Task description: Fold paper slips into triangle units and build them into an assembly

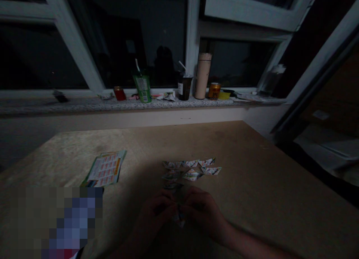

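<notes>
My left hand (153, 214) and my right hand (202, 210) meet low over the brown table (252, 169), in shadow. Both pinch a small folded piece of printed paper (178, 217) between their fingertips. Just beyond my hands lie several small folded paper shapes (192, 168) in a loose cluster. A stack of printed flyers (105, 169) lies flat to the left of them.
A granite window sill (84, 105) runs behind the table with a green cup with a straw (142, 88), a dark cup (184, 88), a tall beige flask (202, 76), a red can (119, 93) and an orange can (214, 91). A pixelated patch covers the lower left.
</notes>
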A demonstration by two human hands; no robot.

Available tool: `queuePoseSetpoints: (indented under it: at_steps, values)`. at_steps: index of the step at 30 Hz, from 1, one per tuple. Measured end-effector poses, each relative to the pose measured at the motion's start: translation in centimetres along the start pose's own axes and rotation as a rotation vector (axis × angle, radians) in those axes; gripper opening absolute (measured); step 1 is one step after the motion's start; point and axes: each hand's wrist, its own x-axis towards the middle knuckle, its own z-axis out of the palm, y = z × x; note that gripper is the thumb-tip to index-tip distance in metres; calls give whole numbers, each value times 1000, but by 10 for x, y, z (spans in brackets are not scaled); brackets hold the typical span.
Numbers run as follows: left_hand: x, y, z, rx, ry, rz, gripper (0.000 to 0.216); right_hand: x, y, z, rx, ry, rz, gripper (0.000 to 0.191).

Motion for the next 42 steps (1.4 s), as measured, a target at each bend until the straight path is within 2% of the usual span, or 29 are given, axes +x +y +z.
queuePoseSetpoints:
  at_steps: [9,16,21,26,30,36,42]
  values:
    - [-1,2,-1,19,34,-26,12,3,-2,-5,10,58,20,26]
    - [-5,3,1,-29,-71,2,8,1,-6,-3,-13,68,46,28]
    - [-10,-2,2,85,-59,-23,13,-1,-3,1,-66,90,-1,31]
    - [-12,-4,3,152,-43,-43,22,-2,0,0,-105,108,-53,26]
    - [-13,4,6,140,-31,-58,14,-3,-1,0,-110,101,-61,22]
    - [-14,4,9,209,100,-156,26,-4,-2,1,-89,102,-57,20]
    - [-12,1,6,197,204,-158,26,-2,-3,-2,-103,122,-94,21]
